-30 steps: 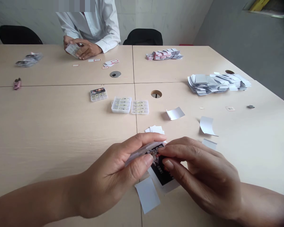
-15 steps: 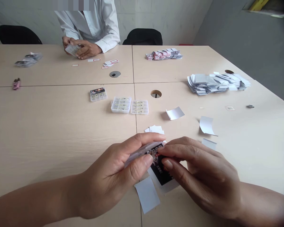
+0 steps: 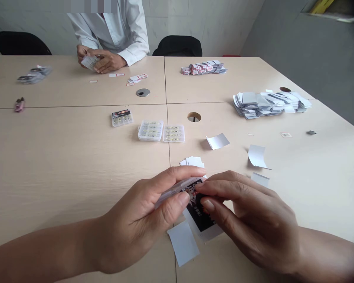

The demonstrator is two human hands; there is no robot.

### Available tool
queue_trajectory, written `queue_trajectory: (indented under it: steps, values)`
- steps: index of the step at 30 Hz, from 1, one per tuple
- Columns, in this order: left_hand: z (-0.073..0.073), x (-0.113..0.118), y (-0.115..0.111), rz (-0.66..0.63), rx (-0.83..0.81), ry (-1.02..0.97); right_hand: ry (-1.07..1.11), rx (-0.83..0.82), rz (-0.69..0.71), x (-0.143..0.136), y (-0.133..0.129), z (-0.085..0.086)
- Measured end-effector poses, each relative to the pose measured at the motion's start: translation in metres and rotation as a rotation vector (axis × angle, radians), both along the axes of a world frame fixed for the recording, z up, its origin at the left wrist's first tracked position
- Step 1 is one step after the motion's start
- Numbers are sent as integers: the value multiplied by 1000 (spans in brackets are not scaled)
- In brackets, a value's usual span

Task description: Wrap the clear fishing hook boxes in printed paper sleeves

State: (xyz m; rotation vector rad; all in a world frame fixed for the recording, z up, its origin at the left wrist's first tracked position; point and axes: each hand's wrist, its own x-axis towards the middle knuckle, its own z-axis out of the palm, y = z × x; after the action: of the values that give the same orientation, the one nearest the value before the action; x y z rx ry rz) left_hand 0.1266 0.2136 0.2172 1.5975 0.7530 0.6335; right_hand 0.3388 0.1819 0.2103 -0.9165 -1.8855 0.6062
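My left hand [image 3: 138, 220] is closed around a clear plastic box [image 3: 172, 190], its thumb on the near side and its fingers over the far edge. A black printed label [image 3: 201, 217] with white lettering lies against the box, with a pale margin showing along its lower end. The thumb and fingertips of my right hand [image 3: 253, 220] are pinched together on the label's right part. Those fingers hide part of the label and the far end of the box. Just below, a white paper slip [image 3: 184, 243] rests on the table.
Lidded plastic boxes of small metal pieces [image 3: 150, 131] stand ahead, beside a black-labelled box [image 3: 122, 118]. Curled white papers [image 3: 218, 141] lie to the right, before a long stack of slips [image 3: 268, 105]. Across the table [image 3: 61, 157], a person in a white shirt [image 3: 118, 31] handles a box.
My hands keep nearly the same grip, with the label tilted very slightly differently. The person opposite has barely moved.
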Motion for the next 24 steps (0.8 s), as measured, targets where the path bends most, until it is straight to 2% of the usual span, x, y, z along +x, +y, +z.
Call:
queue_trajectory:
  steps: [14,24]
  values:
    - [-4,-2,-2,-39,128,-7,6,-5,8,0,1,3]
    - [-1,-1,-3,4,27,-4,37,-47,14,-1,1,1]
